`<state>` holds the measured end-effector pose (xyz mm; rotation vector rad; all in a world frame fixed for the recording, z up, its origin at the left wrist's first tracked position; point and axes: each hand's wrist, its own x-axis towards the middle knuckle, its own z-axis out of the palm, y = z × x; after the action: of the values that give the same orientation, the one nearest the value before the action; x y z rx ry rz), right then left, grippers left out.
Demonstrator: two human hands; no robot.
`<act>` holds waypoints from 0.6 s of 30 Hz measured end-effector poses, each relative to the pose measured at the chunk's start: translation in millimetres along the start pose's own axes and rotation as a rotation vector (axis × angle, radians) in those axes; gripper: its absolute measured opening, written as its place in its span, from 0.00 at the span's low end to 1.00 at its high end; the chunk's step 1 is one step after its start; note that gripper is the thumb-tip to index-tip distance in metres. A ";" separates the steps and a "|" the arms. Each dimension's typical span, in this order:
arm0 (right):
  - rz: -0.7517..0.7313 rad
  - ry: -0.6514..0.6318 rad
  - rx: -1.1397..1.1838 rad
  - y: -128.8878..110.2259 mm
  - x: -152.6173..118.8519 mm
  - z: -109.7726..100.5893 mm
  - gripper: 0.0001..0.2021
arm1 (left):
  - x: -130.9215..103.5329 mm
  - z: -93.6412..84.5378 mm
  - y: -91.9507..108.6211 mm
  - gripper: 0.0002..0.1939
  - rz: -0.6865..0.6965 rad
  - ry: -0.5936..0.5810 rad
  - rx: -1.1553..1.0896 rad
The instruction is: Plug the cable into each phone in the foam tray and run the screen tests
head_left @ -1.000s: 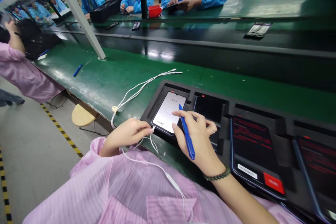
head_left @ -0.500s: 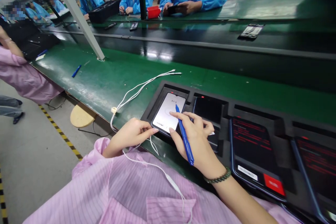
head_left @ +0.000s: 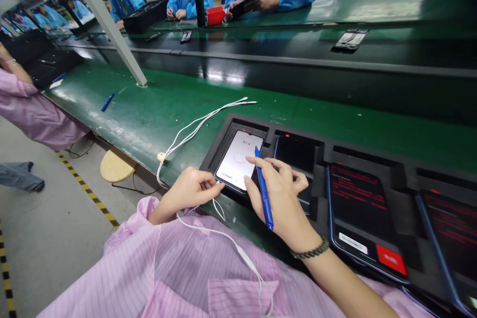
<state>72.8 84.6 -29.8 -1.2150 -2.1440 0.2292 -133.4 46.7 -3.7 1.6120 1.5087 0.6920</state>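
A black foam tray (head_left: 337, 155) holds several phones. In its leftmost slot lies a phone with a lit white screen (head_left: 234, 159). My left hand (head_left: 193, 190) pinches the end of a white cable (head_left: 219, 208) at that phone's lower left edge; the plug itself is mostly hidden. Over the phone's right side is my right hand (head_left: 281, 191), with a blue pen (head_left: 265, 198) held between its fingers. A dark phone (head_left: 296, 154) lies partly under this hand. Further right, two phones (head_left: 357, 194) (head_left: 452, 233) show red text on black.
Loose white cables (head_left: 201, 121) lie left of the tray on the green table (head_left: 156, 104). Another blue pen (head_left: 108, 102) is farther left. A slanted post (head_left: 108, 25) rises behind. People in blue sit across; a person in pink (head_left: 33, 104) is at far left.
My right hand and its pen have shifted slightly right, off the middle of the lit screen. My left hand stays at the phone's lower edge. The person opposite has tilted a dark object.
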 end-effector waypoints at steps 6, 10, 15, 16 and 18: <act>-0.022 0.003 -0.008 1.1 -0.8 -0.3 0.14 | 0.0 1.5 -2.7 0.18 0.130 0.059 0.082; -0.055 -0.011 0.011 0.4 -0.6 -0.7 0.15 | -0.8 1.6 -4.8 0.18 0.203 0.087 0.106; -0.103 -0.076 0.009 -1.0 -0.5 -0.8 0.16 | -1.0 0.6 -6.9 0.18 0.246 0.057 0.113; -0.108 -0.081 0.005 -1.1 -0.7 -0.7 0.16 | -0.7 0.3 -7.2 0.18 0.248 0.050 0.112; -0.100 -0.066 0.001 -1.0 -1.1 -0.3 0.15 | 0.3 -0.4 -7.6 0.18 0.245 0.038 0.105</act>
<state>72.7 83.1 -29.7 -1.1101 -2.2545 0.2291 -137.8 46.8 -9.9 1.8943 1.4074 0.7915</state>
